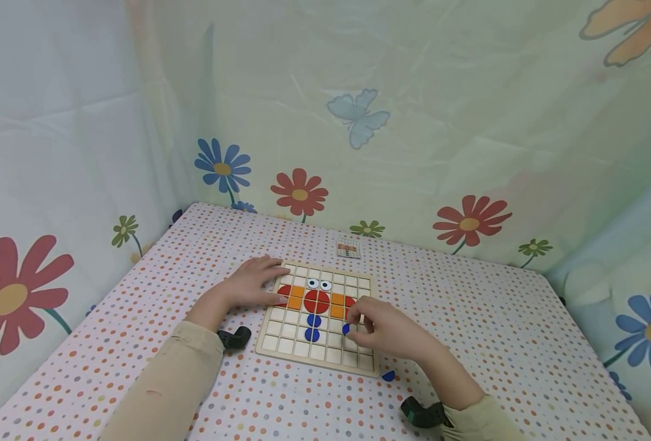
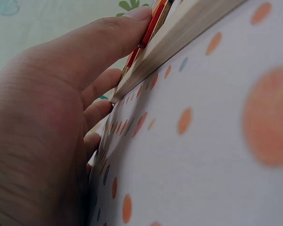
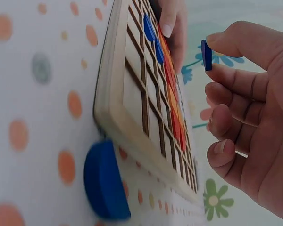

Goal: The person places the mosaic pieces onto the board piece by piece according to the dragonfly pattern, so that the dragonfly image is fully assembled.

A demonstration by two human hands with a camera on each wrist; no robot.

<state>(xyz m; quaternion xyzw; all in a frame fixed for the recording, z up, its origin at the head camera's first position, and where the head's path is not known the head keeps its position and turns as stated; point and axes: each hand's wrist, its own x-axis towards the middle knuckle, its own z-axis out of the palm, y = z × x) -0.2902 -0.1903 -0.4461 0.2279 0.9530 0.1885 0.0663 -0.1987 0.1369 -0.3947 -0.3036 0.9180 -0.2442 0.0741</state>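
A square wooden grid board [image 1: 316, 364] lies on the table, with red and orange pieces set across it. Two white eye discs sit above the red circle [image 1: 316, 301], and blue pieces [image 1: 313, 334] run down below it. My left hand [image 1: 250, 283] rests along the board's left edge, thumb on top by a red piece and fingers extended. Over the right part of the board, my right hand [image 1: 383, 327] pinches a small blue piece [image 3: 206, 55] between thumb and index finger. In the right wrist view that piece is held above the grid, its other fingers loosely curled.
A blue half-circle piece [image 1: 388, 376] lies on the dotted tablecloth by the board's near right corner. Behind the board stands a small pattern card [image 1: 348, 248]. Flower-printed curtains [image 1: 413, 153] enclose the table at the back and sides.
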